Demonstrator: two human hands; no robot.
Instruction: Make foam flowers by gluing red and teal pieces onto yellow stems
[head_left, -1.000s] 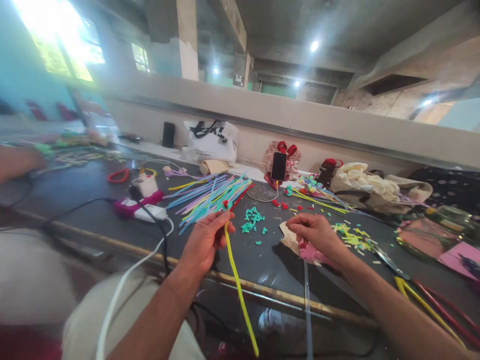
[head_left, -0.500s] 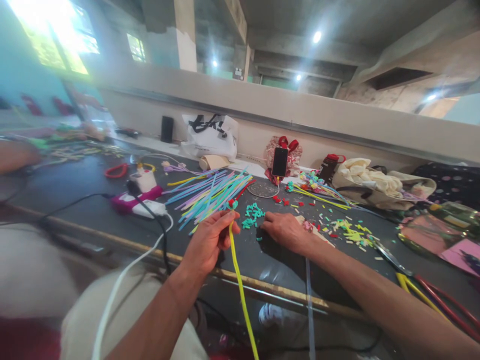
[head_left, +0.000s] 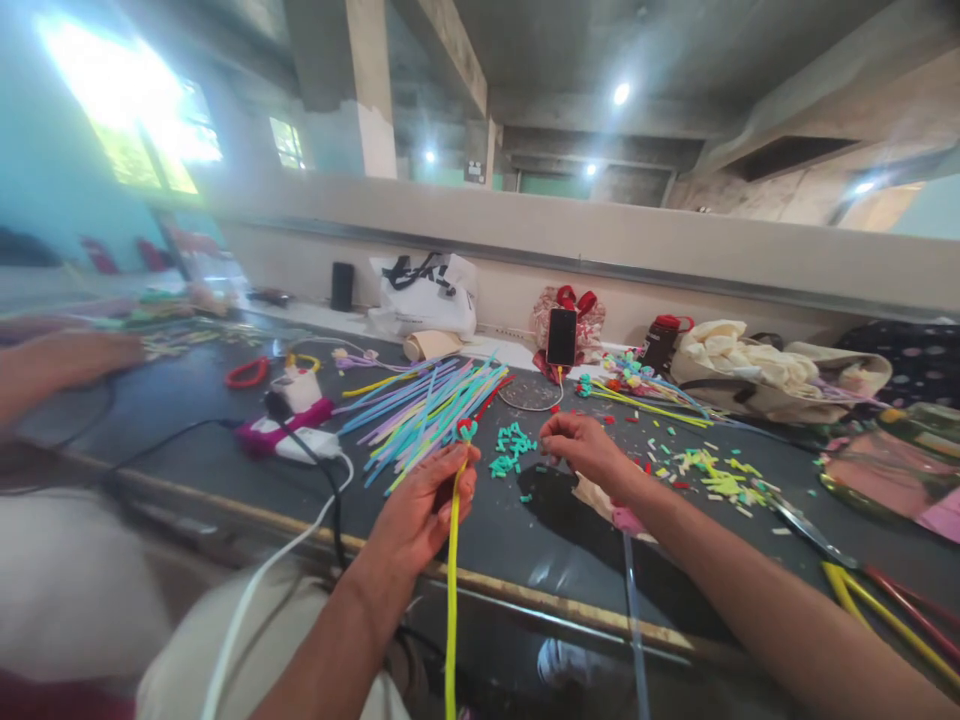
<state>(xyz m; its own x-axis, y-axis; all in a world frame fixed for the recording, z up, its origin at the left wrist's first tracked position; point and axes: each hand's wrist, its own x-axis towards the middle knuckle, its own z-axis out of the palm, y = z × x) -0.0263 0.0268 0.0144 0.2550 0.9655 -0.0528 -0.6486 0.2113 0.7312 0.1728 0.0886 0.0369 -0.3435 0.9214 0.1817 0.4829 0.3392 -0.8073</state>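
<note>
My left hand (head_left: 424, 510) grips a long yellow straw (head_left: 452, 600) that hangs down past the front edge of the dark table (head_left: 187, 400); small red and teal pieces sit at its top tip (head_left: 465, 431). My right hand (head_left: 581, 448) hovers just right of a heap of teal cut pieces (head_left: 510, 446), fingertips pinched together; whether a small piece is between them I cannot tell. A fan of blue, green and purple straws (head_left: 424, 400) lies behind my left hand.
A pink and white power strip (head_left: 289, 432) with cables lies at the left. A phone (head_left: 561, 336), bags, a white cloth (head_left: 739, 365), scattered yellow cuttings (head_left: 712, 475) and scissors (head_left: 814, 530) are behind and to the right. Another person's arm (head_left: 67, 360) reaches in at far left.
My right hand moved left from the pink paper to the teal pieces, then lifted with fingertips pinched. My left hand kept holding the yellow straw, which now hangs straighter.
</note>
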